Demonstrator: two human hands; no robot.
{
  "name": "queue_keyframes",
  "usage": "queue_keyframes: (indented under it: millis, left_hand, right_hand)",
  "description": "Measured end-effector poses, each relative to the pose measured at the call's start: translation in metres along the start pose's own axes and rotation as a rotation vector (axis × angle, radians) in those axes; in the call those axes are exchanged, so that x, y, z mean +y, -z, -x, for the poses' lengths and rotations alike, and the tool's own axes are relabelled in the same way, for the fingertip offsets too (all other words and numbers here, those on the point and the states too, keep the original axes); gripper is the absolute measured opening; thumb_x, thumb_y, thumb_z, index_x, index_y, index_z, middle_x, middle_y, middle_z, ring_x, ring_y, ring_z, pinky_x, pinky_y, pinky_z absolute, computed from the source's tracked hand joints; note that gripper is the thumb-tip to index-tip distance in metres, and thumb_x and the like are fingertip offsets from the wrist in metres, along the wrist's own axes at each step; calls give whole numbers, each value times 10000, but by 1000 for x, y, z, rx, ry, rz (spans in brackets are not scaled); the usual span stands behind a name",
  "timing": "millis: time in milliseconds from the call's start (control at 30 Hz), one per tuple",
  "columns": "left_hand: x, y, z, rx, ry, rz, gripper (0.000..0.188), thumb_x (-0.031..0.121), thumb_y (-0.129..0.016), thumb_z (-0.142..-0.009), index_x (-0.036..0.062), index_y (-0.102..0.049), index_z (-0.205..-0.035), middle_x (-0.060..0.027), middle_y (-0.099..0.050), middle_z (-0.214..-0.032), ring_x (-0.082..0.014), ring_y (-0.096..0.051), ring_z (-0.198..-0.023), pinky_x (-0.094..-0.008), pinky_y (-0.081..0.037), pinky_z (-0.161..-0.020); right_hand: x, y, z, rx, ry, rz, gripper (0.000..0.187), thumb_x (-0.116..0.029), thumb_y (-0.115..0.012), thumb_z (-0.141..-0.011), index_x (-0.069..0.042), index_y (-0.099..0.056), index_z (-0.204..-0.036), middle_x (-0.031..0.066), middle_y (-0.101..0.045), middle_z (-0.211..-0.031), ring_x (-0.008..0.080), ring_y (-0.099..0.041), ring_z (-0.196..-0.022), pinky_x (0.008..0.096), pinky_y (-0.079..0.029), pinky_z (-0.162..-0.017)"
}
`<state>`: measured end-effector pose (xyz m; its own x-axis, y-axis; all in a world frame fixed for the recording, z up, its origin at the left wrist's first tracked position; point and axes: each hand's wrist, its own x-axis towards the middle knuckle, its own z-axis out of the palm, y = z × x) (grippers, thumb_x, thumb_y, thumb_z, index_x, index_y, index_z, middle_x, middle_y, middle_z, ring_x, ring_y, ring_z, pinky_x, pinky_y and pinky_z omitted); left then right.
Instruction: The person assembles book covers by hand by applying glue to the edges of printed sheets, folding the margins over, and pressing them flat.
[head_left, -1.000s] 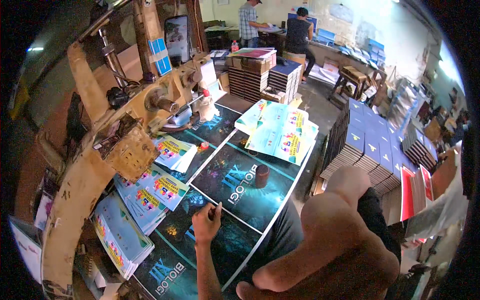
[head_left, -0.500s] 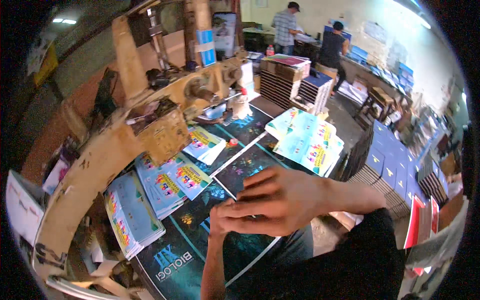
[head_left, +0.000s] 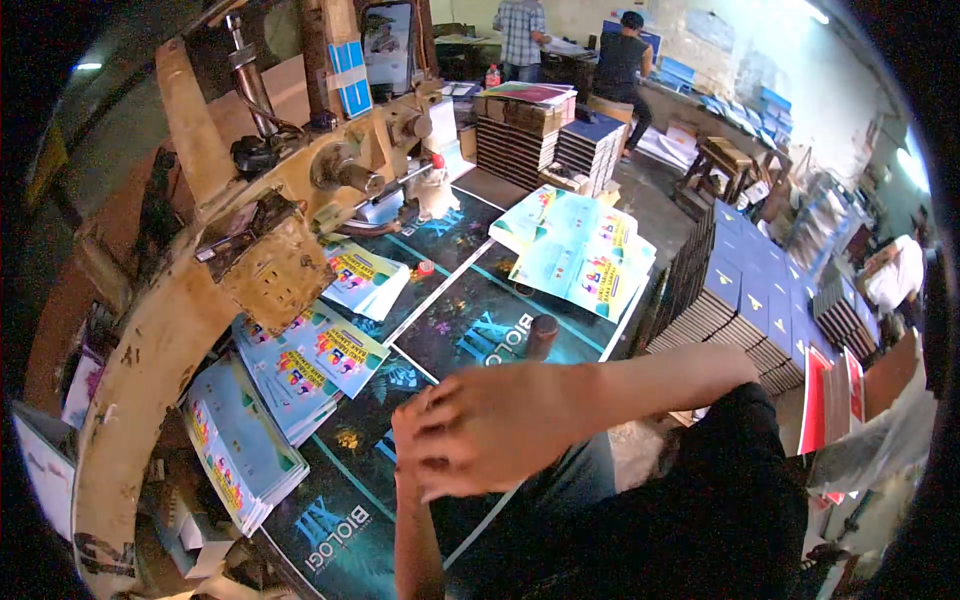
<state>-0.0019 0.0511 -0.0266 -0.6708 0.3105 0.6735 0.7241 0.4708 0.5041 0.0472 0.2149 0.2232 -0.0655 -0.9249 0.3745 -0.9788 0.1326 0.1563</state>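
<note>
In the middle, my right hand (head_left: 490, 425) lies across my left hand (head_left: 406, 432), its bent fingers wrapped over it near the wrist. The left forearm rises from the lower edge. My left fingers are mostly hidden under the right hand. Just beyond the right wrist, the end of a dark brown rod (head_left: 542, 336) sticks up. Below the hands spreads a table covered with dark printed cover sheets (head_left: 350, 500). Light-blue printed booklets lie in piles to the left (head_left: 245, 430) and one pile (head_left: 585, 250) lies at the far right of the table.
A worn cream-coloured machine with a curved frame (head_left: 150, 400) borders the table's left side. A small red-capped bottle (head_left: 435, 185) stands at the back. Tall stacks of blue books (head_left: 740, 290) rise on the right. Two people (head_left: 622, 70) are at the far wall.
The view has shifted, so table and machine sit further left. My right hand has closed more over the left one and slid toward its wrist; the brown rod end now shows.
</note>
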Motion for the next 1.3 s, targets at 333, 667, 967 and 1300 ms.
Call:
queue_keyframes:
  millis: [333, 667, 967, 1300]
  left_hand:
    - [7, 6, -14, -146, 322, -17, 291, 262, -707, -889, 57, -593, -717, -118, -626, -635, -305, -627, -561, -394, -477, -520]
    - [8, 9, -16, -140, 325, 8, 335, 265, -716, -892, 64, -546, -685, -85, -573, -565, -283, -577, -482, -371, -432, -464]
    - [6, 2, -16, -148, 323, 11, 322, 290, -704, -902, 64, -599, -698, -80, -530, -535, -224, -504, -437, -364, -390, -458]
    - [8, 9, -15, -176, 386, 17, 309, 291, -690, -908, 65, -571, -734, -99, -596, -600, -285, -614, -534, -389, -465, -498]
  right_hand:
    - [190, 5, 58, 42, -663, 175, 329, -267, -758, -799, -70, -541, -949, 122, -603, -987, 333, -568, -1026, 443, -474, -900]
    - [313, 14, 52, 52, -726, 509, 908, -204, -728, -707, -13, -296, -1482, 130, -529, -1308, 360, -379, -1283, 490, -295, -1098]
    - [343, 8, 54, 106, -613, 650, 759, -274, -761, -633, -19, -435, -1269, 153, -555, -1256, 381, -433, -1207, 504, -367, -995]
    - [332, 23, 45, 128, -800, 609, 806, -268, -734, -676, -7, -404, -1363, 127, -496, -1371, 363, -342, -1315, 509, -307, -1036]
